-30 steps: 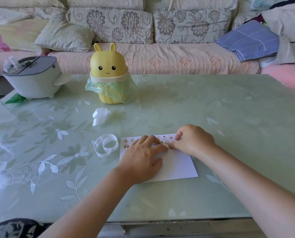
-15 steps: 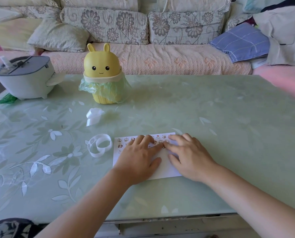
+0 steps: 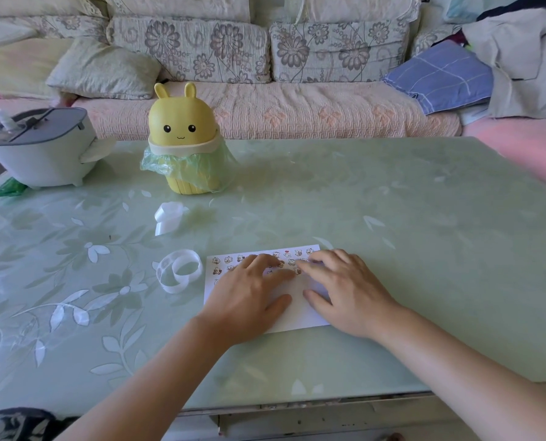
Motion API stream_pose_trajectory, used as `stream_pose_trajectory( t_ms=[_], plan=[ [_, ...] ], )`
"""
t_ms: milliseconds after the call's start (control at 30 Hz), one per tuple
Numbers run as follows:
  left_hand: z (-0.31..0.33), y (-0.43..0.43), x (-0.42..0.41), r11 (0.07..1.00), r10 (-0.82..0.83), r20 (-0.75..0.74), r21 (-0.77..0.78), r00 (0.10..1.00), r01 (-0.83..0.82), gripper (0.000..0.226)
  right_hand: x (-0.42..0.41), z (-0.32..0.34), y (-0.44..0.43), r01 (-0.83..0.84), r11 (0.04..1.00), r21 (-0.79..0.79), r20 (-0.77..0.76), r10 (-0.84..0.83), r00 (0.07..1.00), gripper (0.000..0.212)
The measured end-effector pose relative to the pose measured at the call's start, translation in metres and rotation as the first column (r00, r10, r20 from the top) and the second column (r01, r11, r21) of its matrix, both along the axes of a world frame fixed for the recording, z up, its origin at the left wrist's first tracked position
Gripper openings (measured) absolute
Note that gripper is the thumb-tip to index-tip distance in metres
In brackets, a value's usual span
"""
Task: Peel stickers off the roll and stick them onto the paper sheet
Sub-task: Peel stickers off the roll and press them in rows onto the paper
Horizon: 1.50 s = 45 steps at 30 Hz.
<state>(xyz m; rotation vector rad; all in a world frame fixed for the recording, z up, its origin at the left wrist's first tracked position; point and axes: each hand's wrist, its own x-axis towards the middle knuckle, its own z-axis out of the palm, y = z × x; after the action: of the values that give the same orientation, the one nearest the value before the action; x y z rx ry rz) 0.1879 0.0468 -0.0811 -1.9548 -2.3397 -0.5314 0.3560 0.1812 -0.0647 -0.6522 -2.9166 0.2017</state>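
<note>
A white paper sheet (image 3: pixel 297 313) lies on the green glass table (image 3: pixel 392 233), with several small cartoon stickers along its far edge. My left hand (image 3: pixel 249 297) rests flat on the sheet's left half, fingers spread. My right hand (image 3: pixel 344 291) lies flat on the right half, and its fingertips press on the stickers. Neither hand holds anything. A curled strip of white sticker roll (image 3: pixel 179 273) sits on the table just left of the sheet, apart from both hands.
A crumpled piece of white backing (image 3: pixel 168 216) lies further back. A yellow bunny-shaped bin with a green bag (image 3: pixel 182 138) and a grey appliance (image 3: pixel 39 148) stand at the back left. A floral sofa (image 3: pixel 265 74) runs behind the table.
My right hand has opened from a pinch and now lies flat on the sheet, fingers pressing the stickers. My left hand stays on the paper. The view shifted slightly.
</note>
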Motion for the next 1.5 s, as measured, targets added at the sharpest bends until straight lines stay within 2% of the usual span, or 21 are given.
stream_pose_trajectory(
  t_ms=[167, 300, 433, 633, 733, 867, 933, 1000, 1067, 1167, 1267, 1367, 1500],
  plan=[
    [-0.001, 0.001, 0.001, 0.999, 0.039, -0.022, -0.026, 0.999, -0.04, 0.05, -0.004, 0.0, 0.004, 0.004, 0.997, 0.075, -0.097, 0.004, 0.995, 0.038],
    [-0.002, -0.002, -0.003, 1.0, 0.009, 0.035, 0.007, 0.999, -0.009, 0.046, -0.015, 0.006, 0.006, 0.011, 0.999, 0.044, -0.105, -0.006, 0.994, 0.031],
    [0.0, -0.008, -0.011, 0.992, 0.028, -0.007, 0.123, 1.0, -0.027, 0.03, -0.037, 0.018, -0.001, 0.042, 0.998, -0.054, -0.136, -0.049, 0.99, 0.026],
    [0.02, -0.029, -0.035, 0.937, 0.18, 0.086, 0.288, 0.98, -0.198, 0.01, -0.079, 0.036, -0.019, 0.061, 0.938, -0.341, -0.1, -0.101, 0.99, 0.02],
    [0.027, -0.043, -0.051, 0.905, 0.335, 0.049, 0.259, 0.941, -0.336, 0.024, -0.099, 0.037, -0.03, 0.058, 0.854, -0.517, -0.123, -0.141, 0.982, 0.018],
    [0.022, -0.061, -0.066, 0.89, 0.442, -0.046, 0.149, 0.896, -0.432, 0.042, -0.121, 0.037, -0.046, 0.06, 0.806, -0.589, -0.119, -0.16, 0.98, 0.017],
    [0.02, -0.066, -0.07, 0.897, 0.442, -0.094, 0.076, 0.892, -0.436, 0.038, -0.13, 0.036, -0.052, 0.074, 0.805, -0.588, -0.109, -0.169, 0.98, 0.016],
    [0.022, -0.069, -0.073, 0.891, 0.455, -0.089, 0.032, 0.886, -0.454, 0.022, -0.138, 0.035, -0.056, 0.083, 0.801, -0.593, -0.099, -0.175, 0.979, 0.014],
    [0.026, -0.072, -0.074, 0.873, 0.488, -0.005, 0.026, 0.873, -0.488, 0.014, -0.144, 0.036, -0.06, 0.093, 0.787, -0.61, -0.08, -0.178, 0.981, 0.014],
    [0.034, -0.074, -0.074, 0.858, 0.481, 0.304, 0.03, 0.822, -0.513, 0.007, -0.151, 0.041, -0.067, 0.13, 0.741, -0.659, -0.043, -0.209, 0.977, 0.02],
    [0.041, -0.076, -0.074, 0.882, 0.395, 0.555, -0.005, 0.732, -0.472, 0.013, -0.158, 0.05, -0.073, 0.158, 0.532, -0.832, -0.02, -0.313, 0.949, 0.027],
    [0.044, -0.08, -0.074, 0.897, 0.32, 0.672, 0.012, 0.668, -0.442, 0.021, -0.16, 0.055, -0.073, 0.118, 0.352, -0.928, -0.023, -0.371, 0.928, 0.032],
    [0.043, -0.087, -0.076, 0.917, 0.28, 0.721, -0.005, 0.633, -0.4, 0.025, -0.162, 0.054, -0.069, 0.005, 0.243, -0.97, -0.097, -0.407, 0.908, 0.02]
  ],
)
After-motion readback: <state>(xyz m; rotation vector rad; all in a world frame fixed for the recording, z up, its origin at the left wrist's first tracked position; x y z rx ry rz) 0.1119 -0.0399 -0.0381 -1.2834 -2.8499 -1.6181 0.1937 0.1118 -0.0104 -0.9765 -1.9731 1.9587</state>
